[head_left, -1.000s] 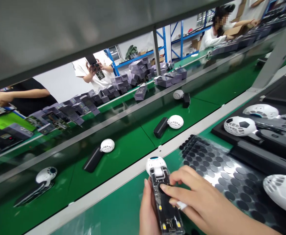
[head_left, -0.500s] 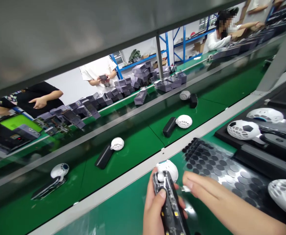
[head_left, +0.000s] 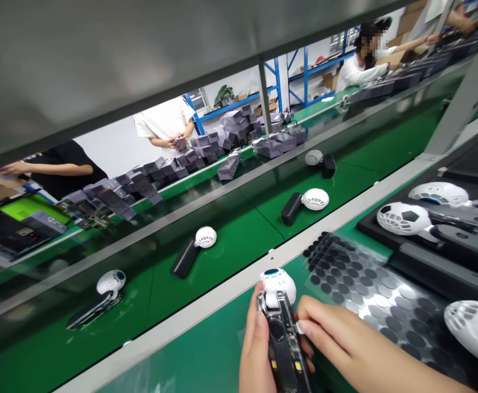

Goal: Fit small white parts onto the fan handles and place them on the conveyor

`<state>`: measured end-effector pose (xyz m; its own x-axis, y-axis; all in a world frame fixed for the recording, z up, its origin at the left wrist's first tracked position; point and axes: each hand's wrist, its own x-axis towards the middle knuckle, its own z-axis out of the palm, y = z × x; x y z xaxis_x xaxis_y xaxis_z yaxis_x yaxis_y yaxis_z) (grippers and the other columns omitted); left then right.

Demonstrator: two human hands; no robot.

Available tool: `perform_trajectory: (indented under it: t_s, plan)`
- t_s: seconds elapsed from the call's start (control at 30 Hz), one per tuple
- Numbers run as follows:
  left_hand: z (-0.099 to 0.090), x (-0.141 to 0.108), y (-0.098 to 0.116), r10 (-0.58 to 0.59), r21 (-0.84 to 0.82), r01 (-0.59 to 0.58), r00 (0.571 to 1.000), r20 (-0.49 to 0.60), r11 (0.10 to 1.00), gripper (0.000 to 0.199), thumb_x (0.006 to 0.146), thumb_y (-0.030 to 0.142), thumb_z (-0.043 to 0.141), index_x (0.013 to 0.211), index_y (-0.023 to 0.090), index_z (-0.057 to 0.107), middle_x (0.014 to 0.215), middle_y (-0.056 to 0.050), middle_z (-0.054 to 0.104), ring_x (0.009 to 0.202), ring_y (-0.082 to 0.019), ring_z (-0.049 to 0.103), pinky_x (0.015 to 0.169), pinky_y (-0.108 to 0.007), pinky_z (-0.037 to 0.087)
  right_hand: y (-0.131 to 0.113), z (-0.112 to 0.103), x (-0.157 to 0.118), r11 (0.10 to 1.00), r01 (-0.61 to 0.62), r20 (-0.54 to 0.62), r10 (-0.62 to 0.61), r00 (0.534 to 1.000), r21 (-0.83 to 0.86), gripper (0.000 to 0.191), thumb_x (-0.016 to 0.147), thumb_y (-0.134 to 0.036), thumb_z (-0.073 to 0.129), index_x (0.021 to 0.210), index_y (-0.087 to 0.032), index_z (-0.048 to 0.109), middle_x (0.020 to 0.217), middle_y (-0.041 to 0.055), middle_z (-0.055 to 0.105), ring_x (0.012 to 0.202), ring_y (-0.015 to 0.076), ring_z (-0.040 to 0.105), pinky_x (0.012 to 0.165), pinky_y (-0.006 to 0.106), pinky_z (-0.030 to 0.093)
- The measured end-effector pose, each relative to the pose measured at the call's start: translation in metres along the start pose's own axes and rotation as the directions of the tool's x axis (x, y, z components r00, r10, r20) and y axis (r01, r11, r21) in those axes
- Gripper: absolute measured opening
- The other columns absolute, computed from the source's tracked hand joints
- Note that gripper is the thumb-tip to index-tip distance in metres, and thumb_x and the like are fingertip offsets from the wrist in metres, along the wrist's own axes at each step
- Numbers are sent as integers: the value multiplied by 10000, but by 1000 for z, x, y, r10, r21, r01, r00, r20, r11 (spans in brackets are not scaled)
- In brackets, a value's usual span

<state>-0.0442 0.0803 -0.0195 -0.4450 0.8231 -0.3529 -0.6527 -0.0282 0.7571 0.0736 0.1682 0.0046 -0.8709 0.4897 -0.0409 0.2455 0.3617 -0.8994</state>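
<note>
My left hand [head_left: 255, 349] is wrapped round the handle of a handheld fan [head_left: 282, 338]. Its handle is black and clear with small yellow lights, and its white rounded head points away from me. On the handle's right side, my right hand [head_left: 320, 327] pinches a small white plug [head_left: 300, 327]; its tip meets the handle, but whether it is inserted I cannot tell. Just beyond my right hand lies a clear sheet of round black stickers [head_left: 357, 278].
Several similar fans, such as a white-headed one [head_left: 316, 200], lie on the green conveyor belt [head_left: 239, 240] ahead. More fans [head_left: 405, 218] rest in a black tray at right. Across the belt, co-workers stand behind stacked grey boxes [head_left: 234, 120]. A metal shelf [head_left: 119, 60] hangs overhead.
My right hand has moved left, bringing the white plug to the fan handle's side. My left thumb has shifted off the round button. Fans on the belt have moved slightly right.
</note>
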Motion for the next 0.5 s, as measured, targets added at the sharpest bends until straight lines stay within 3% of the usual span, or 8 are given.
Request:
perform_trajectory:
  t_s: [0.13,0.33,0.4,0.5]
  plan:
    - [1,-1,-2,41,35,-41,999,5,999,604,689,469,620,1209,227,431,1022,-114,608,836,-264,601,713,-327,473,-2,3,1,993,-7,-11,6,1000,-121,212,908,-218,294,710,-215,370,685,-38,528,627,130,491,562,223,377]
    - [5,-8,5,43,91,-39,998,-50,995,630,669,456,647,1216,251,412,943,-87,622,723,-224,618,649,-294,484,-9,-1,1,990,6,-8,-7,1000,-141,216,894,-236,279,692,-217,353,673,-24,533,615,144,499,548,237,382]
    - [1,-7,19,86,131,-77,995,-59,988,632,710,465,597,1250,266,338,860,-67,624,631,-190,606,572,-277,484,-9,-15,-2,985,-38,-109,20,994,-166,226,888,-273,271,683,-220,349,644,-16,518,606,160,502,540,252,381]
    - [-8,10,50,266,341,-223,961,-82,913,556,799,478,454,1277,279,253,826,-45,605,598,-165,578,526,-273,473,-8,-38,-8,975,-173,-325,120,938,-140,285,898,-374,226,714,-227,387,619,-14,493,584,168,506,507,255,389]
